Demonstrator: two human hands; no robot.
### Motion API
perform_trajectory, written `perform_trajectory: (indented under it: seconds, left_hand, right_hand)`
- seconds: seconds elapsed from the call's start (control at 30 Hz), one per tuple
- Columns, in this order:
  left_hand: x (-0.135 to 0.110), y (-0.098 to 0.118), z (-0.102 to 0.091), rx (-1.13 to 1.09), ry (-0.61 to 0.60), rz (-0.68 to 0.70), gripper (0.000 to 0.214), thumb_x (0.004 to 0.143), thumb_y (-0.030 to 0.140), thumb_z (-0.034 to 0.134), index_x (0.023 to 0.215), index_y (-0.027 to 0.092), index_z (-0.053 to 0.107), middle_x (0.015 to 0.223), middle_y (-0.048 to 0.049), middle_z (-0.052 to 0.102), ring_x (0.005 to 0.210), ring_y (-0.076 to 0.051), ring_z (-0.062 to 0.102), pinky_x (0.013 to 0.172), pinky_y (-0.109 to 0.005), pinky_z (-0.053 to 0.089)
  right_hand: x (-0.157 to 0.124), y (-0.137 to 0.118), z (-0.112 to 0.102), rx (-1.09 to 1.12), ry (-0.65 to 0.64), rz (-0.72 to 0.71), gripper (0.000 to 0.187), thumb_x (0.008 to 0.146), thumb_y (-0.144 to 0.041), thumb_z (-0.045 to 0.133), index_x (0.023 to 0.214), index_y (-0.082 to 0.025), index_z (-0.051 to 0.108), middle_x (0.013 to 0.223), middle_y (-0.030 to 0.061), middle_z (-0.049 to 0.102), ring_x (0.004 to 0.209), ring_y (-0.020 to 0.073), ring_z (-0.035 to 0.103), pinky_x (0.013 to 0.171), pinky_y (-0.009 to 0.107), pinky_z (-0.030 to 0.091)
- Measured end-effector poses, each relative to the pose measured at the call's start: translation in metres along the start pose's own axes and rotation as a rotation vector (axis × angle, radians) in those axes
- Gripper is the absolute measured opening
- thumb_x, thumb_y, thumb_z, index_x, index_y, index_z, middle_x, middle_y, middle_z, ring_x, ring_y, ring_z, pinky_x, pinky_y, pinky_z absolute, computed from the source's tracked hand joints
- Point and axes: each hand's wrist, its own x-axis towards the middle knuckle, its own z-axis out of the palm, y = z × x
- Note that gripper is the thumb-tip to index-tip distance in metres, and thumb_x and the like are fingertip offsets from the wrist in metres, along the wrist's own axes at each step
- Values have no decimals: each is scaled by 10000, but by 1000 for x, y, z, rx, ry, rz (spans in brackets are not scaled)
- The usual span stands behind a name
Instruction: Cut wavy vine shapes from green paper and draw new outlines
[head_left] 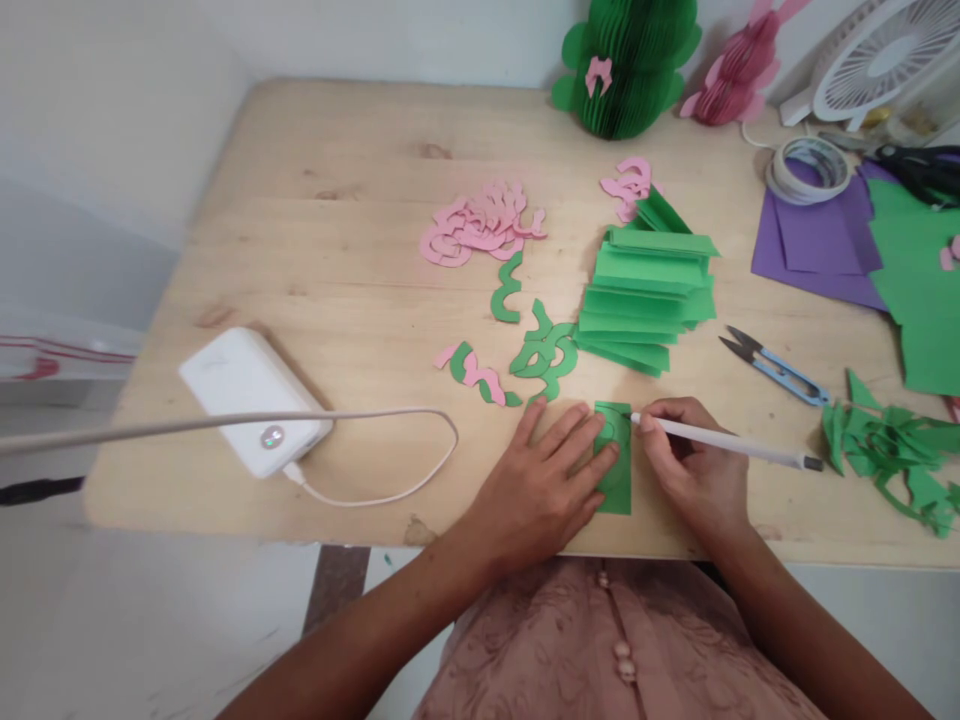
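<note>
My left hand [544,475] lies flat with fingers spread, its fingertips pressing on the left side of a small green paper rectangle [619,485]. Faint drawn curves show on that paper. Closed around a white pen [731,437], my right hand [697,470] brings the tip to the paper's upper right edge. Just beyond the left hand lie curvy green paper cutouts [551,350] and a wavy pink-and-green strip [480,375]. A stack of folded green paper pieces [645,295] sits farther back.
Pink cutouts [480,225] are heaped mid-table. Blue thread snips [776,365] and green scraps [892,450] lie right. A white power bank [255,400] with a cable sits left. Tape rolls [810,170], purple paper [817,240], a fan [885,60] and a green honeycomb figure [630,70] stand behind.
</note>
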Motion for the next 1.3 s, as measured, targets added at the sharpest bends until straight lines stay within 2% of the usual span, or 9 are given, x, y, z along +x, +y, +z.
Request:
perform_trajectory:
  seconds: [0.33, 0.5, 1.3]
  left_hand:
    - [0, 0, 0, 3, 12, 7, 387, 908, 333, 496, 1267, 198, 548, 1415, -115, 483, 1354, -291, 359, 1129, -586, 189]
    - [0, 0, 1, -4, 3, 0, 382, 930, 338, 451, 1273, 196, 540, 1429, -111, 468, 1363, -284, 348, 1132, -588, 176]
    - [0, 0, 1, -4, -3, 4, 383, 937, 334, 440, 1279, 195, 539, 1433, -109, 466, 1369, -279, 340, 1137, -589, 174]
  right_hand:
    - [-3, 3, -1, -22, 5, -2, 101, 838, -267, 555, 768, -203, 592, 634, -4, 615, 473, 118, 513, 431, 230, 405]
    - [-4, 1, -2, -41, 10, 3, 109, 840, -266, 557, 760, -202, 594, 599, -16, 593, 437, 106, 475, 409, 225, 375]
    - [-8, 3, -3, -38, 16, -4, 90, 845, -246, 575, 773, -196, 593, 599, -29, 590, 440, 94, 482, 410, 200, 374]
